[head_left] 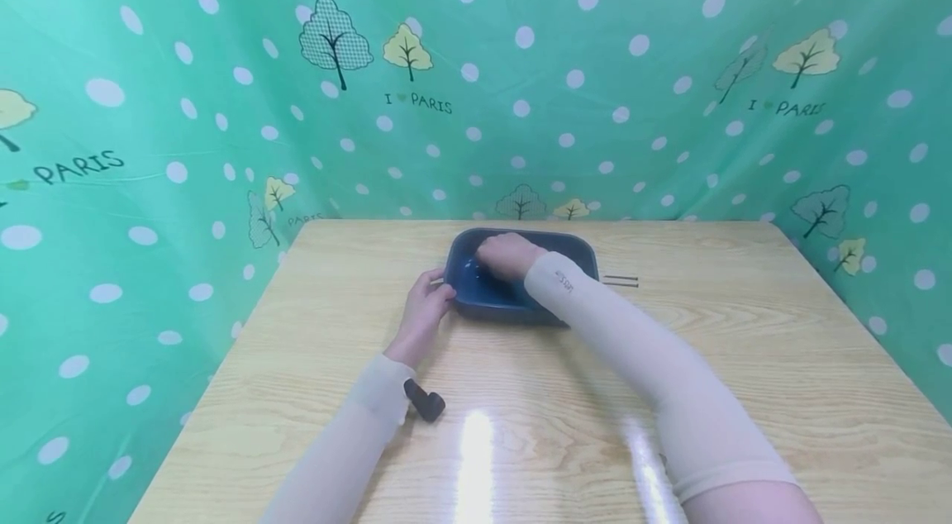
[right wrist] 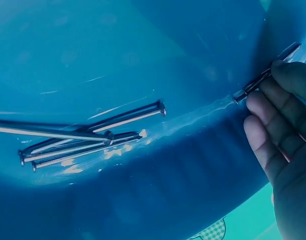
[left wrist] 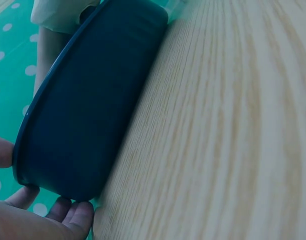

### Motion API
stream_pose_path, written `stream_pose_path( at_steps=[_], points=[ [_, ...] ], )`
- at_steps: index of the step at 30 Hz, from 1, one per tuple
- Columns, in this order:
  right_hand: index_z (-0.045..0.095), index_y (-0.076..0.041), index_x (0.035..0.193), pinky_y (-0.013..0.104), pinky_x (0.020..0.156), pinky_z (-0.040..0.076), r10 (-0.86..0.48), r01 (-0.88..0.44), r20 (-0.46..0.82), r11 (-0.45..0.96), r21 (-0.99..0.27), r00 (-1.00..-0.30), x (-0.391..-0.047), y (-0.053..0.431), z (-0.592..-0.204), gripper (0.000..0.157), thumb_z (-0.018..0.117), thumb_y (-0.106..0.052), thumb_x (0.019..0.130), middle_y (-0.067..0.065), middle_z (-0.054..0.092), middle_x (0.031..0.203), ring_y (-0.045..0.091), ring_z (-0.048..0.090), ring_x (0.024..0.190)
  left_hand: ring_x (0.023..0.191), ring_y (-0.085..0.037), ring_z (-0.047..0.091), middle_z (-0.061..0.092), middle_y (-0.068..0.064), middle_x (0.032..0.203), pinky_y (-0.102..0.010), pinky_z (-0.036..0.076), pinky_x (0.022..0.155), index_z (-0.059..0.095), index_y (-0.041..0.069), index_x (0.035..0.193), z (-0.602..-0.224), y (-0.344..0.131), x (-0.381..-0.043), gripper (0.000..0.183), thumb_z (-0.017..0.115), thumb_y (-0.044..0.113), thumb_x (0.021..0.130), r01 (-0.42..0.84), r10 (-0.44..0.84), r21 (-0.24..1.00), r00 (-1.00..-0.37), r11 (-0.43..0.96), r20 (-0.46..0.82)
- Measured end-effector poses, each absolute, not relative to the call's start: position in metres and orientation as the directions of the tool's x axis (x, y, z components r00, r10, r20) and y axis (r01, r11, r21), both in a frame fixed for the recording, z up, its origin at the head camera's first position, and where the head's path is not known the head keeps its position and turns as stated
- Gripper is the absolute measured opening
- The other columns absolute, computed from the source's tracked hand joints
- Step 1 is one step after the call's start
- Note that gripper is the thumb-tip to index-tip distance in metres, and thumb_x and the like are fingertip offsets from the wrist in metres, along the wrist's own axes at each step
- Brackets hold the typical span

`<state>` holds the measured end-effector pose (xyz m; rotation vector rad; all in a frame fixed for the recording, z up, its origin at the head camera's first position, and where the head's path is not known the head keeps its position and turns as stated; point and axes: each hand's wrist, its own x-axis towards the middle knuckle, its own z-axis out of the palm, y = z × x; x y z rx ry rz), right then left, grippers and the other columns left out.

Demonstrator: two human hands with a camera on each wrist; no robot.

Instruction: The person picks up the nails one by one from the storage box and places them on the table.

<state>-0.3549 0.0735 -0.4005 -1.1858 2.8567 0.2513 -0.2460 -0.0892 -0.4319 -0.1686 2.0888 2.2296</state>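
Note:
A dark blue rectangular basin with rounded corners point(head_left: 476, 297) stands on the table. My left hand point(head_left: 427, 305) grips its left end, thumb at the rim and fingers against the outer wall, as the left wrist view shows. My right hand point(head_left: 509, 255) reaches down inside the basin. In the right wrist view, its thumb and fingers pinch a metal nail point(right wrist: 250, 87) close to the basin's floor. Several more nails point(right wrist: 128, 117) lie crossed over one another on the shiny blue floor, apart from that hand.
Two thin metal pieces, like nails point(head_left: 621, 281), lie side by side by the basin's right end. The wood-grain table point(head_left: 744, 326) extends around it. A green dotted curtain point(head_left: 521, 135) hangs behind and along both sides. A black strap piece point(head_left: 426, 402) juts from the left wrist.

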Motion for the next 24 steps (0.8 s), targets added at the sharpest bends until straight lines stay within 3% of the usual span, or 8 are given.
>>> stream_pose_path(
  at_steps=[15, 24],
  points=[
    [0.062, -0.018, 0.087, 0.024, 0.063, 0.050, -0.674, -0.688, -0.140, 0.704, 0.177, -0.726, -0.3553, 0.0761, -0.4028, 0.013, 0.049, -0.015, 0.088, -0.004, 0.058, 0.075, 0.012, 0.054, 0.066, 0.111, -0.020, 0.050, 0.048, -0.007, 0.119, -0.035, 0.038, 0.100, 0.045, 0.013, 0.121, -0.4318, -0.0881, -0.2452, 0.041, 0.050, 0.010, 0.081, -0.138, -0.010, 0.989, -0.990, -0.051, -0.138],
    [0.061, -0.019, 0.095, 0.028, 0.068, 0.051, -0.664, -0.681, -0.153, 0.722, 0.120, -0.732, -0.3592, 0.0825, -0.4032, 0.014, 0.052, -0.012, 0.086, -0.004, 0.058, 0.079, 0.013, 0.055, 0.072, 0.112, -0.021, 0.049, 0.048, -0.009, 0.120, -0.036, 0.038, 0.100, 0.044, 0.012, 0.123, -0.4305, -0.0878, -0.2443, 0.043, 0.051, 0.010, 0.081, -0.134, -0.015, 0.990, -0.991, -0.046, -0.134]
  ],
)
